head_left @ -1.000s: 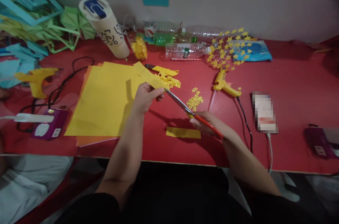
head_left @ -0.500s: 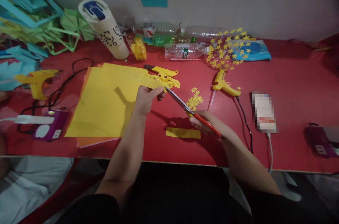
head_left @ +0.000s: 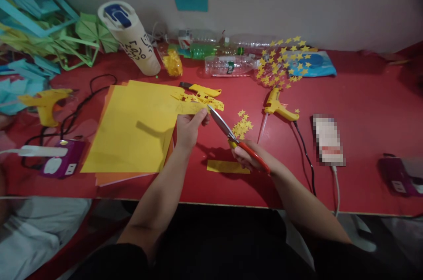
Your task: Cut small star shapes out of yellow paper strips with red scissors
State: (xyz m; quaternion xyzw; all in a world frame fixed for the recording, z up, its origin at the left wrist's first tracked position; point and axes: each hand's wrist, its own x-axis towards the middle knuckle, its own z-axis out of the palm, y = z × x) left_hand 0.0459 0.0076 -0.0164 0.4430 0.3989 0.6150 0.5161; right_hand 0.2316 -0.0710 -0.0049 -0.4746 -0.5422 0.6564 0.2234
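Note:
My left hand [head_left: 191, 128] pinches a yellow paper strip [head_left: 190, 107] that reaches left over the stacked sheets. Closed around the red-handled scissors [head_left: 251, 154] is my right hand [head_left: 247, 156]; the blade tips lie at the strip's right end, by my left fingertips. A pile of small yellow stars [head_left: 243, 125] lies beyond the scissors. Nearer the table edge rests another yellow strip [head_left: 228, 166]. Yellow paper scraps [head_left: 211, 102] and a yellow cutter [head_left: 205, 90] lie just past my left hand.
Large yellow sheets [head_left: 132, 130] lie at left. A glue gun [head_left: 279, 106] and a phone [head_left: 328, 139] are at right. Behind stand a tumbler [head_left: 132, 37], plastic bottles [head_left: 229, 65] and a star-covered clear object [head_left: 280, 64]. Another glue gun [head_left: 46, 103] is far left.
My left hand has shifted slightly right and nearer to me, with the strip turned flatter. My right hand and the scissors have moved slightly left, and more of the right fingers shows.

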